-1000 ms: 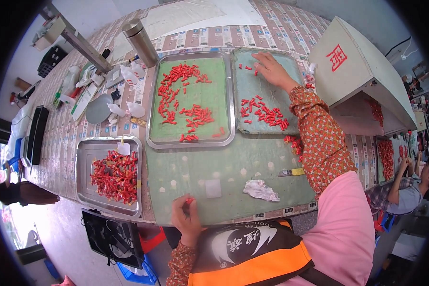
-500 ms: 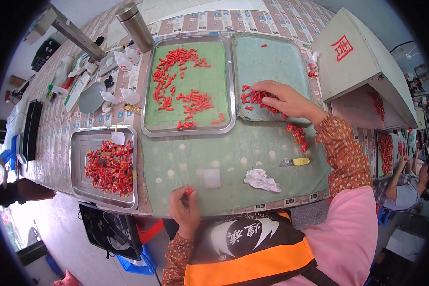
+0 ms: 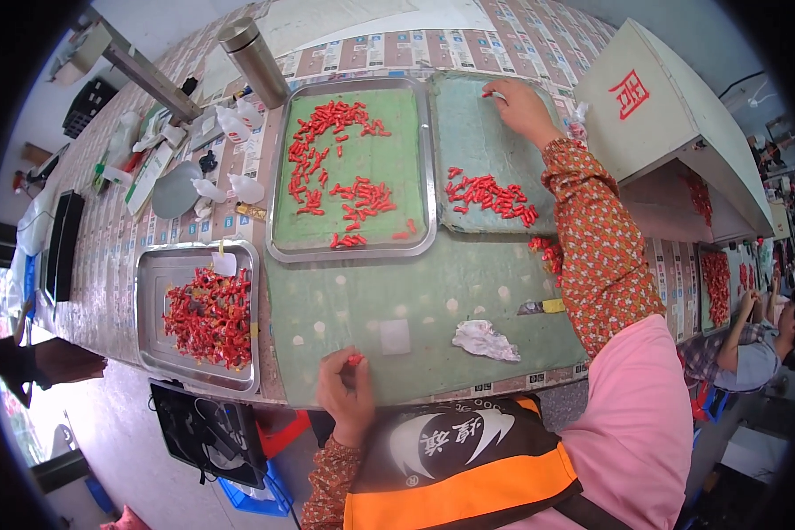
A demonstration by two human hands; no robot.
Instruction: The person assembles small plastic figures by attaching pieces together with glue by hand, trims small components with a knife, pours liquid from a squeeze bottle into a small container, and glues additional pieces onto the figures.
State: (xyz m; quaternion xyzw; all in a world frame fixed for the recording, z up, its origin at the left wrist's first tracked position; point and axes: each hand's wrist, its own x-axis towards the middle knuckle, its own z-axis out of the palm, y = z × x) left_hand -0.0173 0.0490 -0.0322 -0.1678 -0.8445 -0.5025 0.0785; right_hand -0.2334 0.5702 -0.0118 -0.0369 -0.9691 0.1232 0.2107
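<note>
My left hand (image 3: 345, 393) is closed near the table's front edge, with a small red piece (image 3: 355, 359) between thumb and fingers. At the far side of the pale blue-green lined tray (image 3: 481, 137), my right hand (image 3: 523, 108) pinches a small red piece (image 3: 488, 92) at its fingertips. A pile of small red tube-like pieces (image 3: 495, 196) lies at that tray's near end. To its left, a metal tray (image 3: 431, 177) with a green lining holds more red pieces (image 3: 367, 196) in loose groups.
Shiny red-and-gold pieces (image 3: 208, 318) heap in a metal tray (image 3: 150, 344) at left. On the green mat (image 3: 415, 371) lie a yellow-handled blade (image 3: 552, 306), crumpled white tissue (image 3: 486, 340) and a white square (image 3: 395, 336). A steel flask (image 3: 253, 62) and a white box (image 3: 654, 115) stand beyond.
My right hand has left the red pile and moved to the far side of the tray, onto the lone piece there. My left hand stays almost in place.
</note>
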